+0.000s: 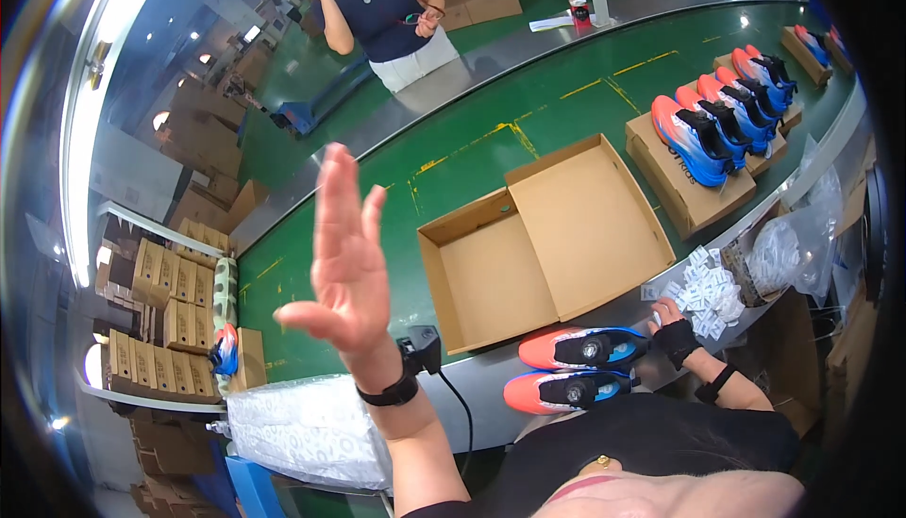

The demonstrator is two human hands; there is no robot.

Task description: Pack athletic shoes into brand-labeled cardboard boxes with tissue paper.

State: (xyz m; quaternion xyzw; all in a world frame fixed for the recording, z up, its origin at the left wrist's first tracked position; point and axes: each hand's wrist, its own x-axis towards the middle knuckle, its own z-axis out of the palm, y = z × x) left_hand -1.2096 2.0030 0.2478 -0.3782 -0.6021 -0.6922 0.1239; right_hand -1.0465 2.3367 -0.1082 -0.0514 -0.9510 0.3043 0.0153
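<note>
Counter: green conveyor [491, 131] with yellow marks.
Box: brown open shoebox [543, 235], near edge.
Hands: left hand [347, 254] raised, fingers spread; right hand [672, 322] touched white packets [710, 287].

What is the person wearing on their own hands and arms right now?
The left hand is bare, with a black wristband around the wrist. The right hand wears a black wrist wrap, with a second black strap further up the forearm. No sleeves reach either forearm.
</note>
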